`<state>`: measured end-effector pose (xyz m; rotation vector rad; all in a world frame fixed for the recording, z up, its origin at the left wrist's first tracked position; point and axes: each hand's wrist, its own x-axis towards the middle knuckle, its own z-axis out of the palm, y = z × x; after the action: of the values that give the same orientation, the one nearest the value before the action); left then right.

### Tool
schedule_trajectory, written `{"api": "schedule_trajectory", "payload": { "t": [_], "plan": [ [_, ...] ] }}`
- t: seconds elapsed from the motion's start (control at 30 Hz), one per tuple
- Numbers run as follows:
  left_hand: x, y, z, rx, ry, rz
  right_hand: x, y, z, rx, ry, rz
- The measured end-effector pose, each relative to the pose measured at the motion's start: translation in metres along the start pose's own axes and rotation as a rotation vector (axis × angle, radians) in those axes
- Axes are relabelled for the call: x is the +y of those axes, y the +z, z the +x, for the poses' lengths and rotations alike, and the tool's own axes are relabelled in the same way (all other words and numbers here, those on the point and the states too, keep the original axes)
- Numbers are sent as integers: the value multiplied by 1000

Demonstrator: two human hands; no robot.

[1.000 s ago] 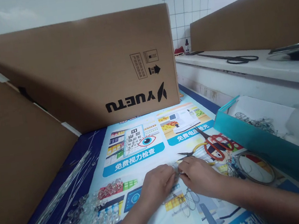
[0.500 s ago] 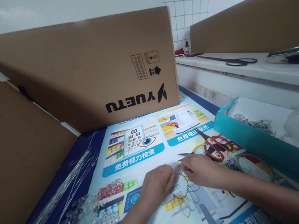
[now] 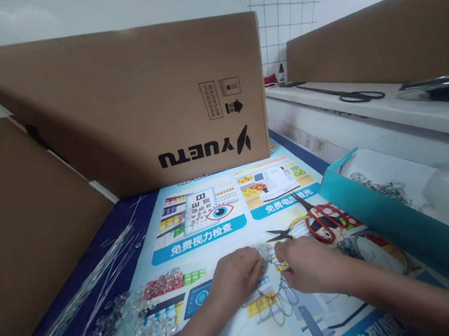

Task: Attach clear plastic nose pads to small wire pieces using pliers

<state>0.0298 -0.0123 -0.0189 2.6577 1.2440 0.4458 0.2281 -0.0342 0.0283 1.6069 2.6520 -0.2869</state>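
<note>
A printed poster [image 3: 200, 232] covers your worktop, walled in by a big cardboard box [image 3: 137, 102] behind and more cardboard to the left. At the centre, your left hand [image 3: 236, 276] and right hand [image 3: 307, 264] are pinched together on a small wire ring [image 3: 265, 252] held just above the poster — both sets of fingertips are closed on it, the ring bridging the narrow gap between them. Compared with a moment ago the right hand has slid a touch lower and nearer you, and the ring shows more clearly between the thumbs; the work looks mid-stroke, fine bending or threading rather than a reach. Just below your hands lie loose wire loops [image 3: 277, 301]. Beyond the right hand sit the pliers [image 3: 285, 233] and red scissors [image 3: 322, 220] — untouched. Clear beads [image 3: 137, 322] heap to the left, thin rods [image 3: 80, 302] past them, a teal tray [image 3: 389, 223] to the right
</note>
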Motion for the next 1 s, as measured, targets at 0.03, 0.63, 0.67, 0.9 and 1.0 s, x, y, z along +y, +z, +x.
{"api": "schedule_trajectory", "payload": {
  "t": [0.03, 0.63, 0.67, 0.9, 1.0],
  "plan": [
    [0, 0, 0, 3, 3, 0, 0, 0, -1, 1, -13, -17],
    [2, 0, 2, 0, -34, -21, 9, -7, 7, -16, -451, -292],
    [1, 0, 2, -1, -37, -29, 10, -7, 9, -38, -429, -276],
    [1, 0, 2, 1, -37, -69, 12, -10, 27, -191, -403, -216],
    [1, 1, 2, 11, -40, -74, 12, -12, 29, -207, -404, -209]
  ]
}}
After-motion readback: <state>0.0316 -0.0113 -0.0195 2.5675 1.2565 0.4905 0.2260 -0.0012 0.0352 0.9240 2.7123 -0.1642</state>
